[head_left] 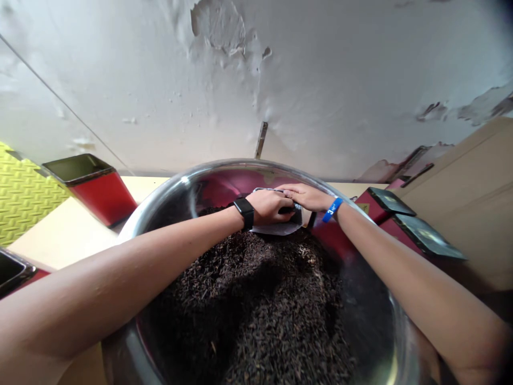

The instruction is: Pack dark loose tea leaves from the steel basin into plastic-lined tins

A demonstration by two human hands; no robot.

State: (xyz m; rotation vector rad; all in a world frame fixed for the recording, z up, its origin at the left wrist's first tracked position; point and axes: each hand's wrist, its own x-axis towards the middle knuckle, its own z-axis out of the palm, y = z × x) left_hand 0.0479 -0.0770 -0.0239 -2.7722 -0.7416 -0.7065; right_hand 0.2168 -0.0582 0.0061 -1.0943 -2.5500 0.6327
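Note:
My left hand (pixel 267 207), with a black watch at the wrist, has its fingers curled over the mouth of a clear, silvery plastic bag (pixel 276 229). Against the bag's far right side, my right hand (pixel 308 197) grips with its fingers pointing left, and its fingertips meet the left hand. A blue band circles that wrist. The bag rests on dark loose tea leaves (pixel 296 315) inside a large shiny metal bowl (pixel 158 200). What the bag contains is mostly hidden by my hands.
An open red tin (pixel 102 195) stands left of the bowl, and another tin (pixel 20 275) shows at the left edge. Dark-red tins with glassy tops (pixel 428 235) lie to the right. Behind rises a peeling wall (pixel 320 80); yellow matting (pixel 28 192) is at far left.

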